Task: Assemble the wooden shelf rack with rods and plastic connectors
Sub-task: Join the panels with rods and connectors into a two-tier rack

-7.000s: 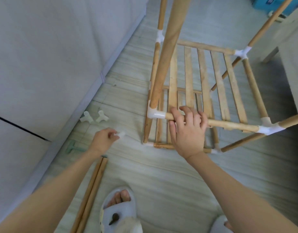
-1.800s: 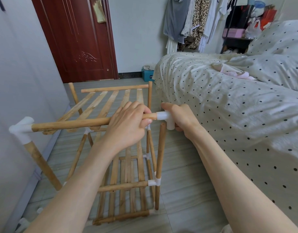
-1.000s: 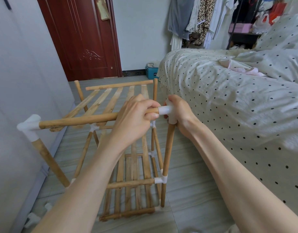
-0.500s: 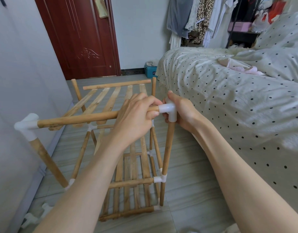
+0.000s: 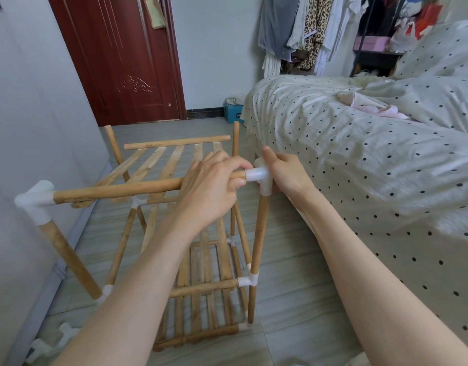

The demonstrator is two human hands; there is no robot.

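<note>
— Both hands work the rack's [image 5: 201, 260] near top corner; why split them?
— Left hand [image 5: 211, 188] wraps the top rod [image 5: 116, 191] to drive it sideways; right hand [image 5: 285, 175] clasps the white connector [image 5: 259, 177] from behind, bracing it on its upright [image 5: 258, 247].
— And the rod's far end?
— Already seated in the left connector [image 5: 36, 200]; spare ones [image 5: 53, 342] lie on the floor.

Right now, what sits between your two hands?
In the head view, a white connector joins the rod to the upright, between the left hand and right hand.
</note>
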